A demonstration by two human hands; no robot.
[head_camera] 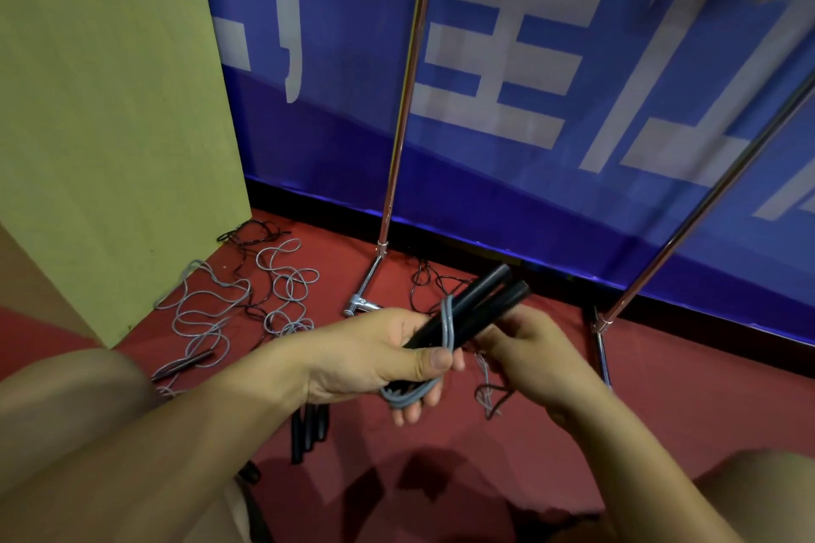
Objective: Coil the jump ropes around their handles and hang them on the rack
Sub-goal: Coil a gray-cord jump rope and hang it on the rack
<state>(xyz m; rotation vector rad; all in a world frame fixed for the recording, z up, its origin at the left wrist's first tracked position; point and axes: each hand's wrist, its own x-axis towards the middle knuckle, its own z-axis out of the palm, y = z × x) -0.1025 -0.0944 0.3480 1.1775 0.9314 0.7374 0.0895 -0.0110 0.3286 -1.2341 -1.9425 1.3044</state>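
My left hand (379, 357) grips the two black handles (467, 309) at lower centre of the frame, thumb curled over the grey rope (447, 322) wound there; my right hand (529, 348) curls round the handles from behind; I should keep each turn snug and even, I judge; the rack (399, 110) stands above, more ropes (238, 300) loose on the floor at left.

black handles held in hands (474, 308): two
black handles on red floor (308, 425): three, perhaps more
chrome rack poles (403, 101): two
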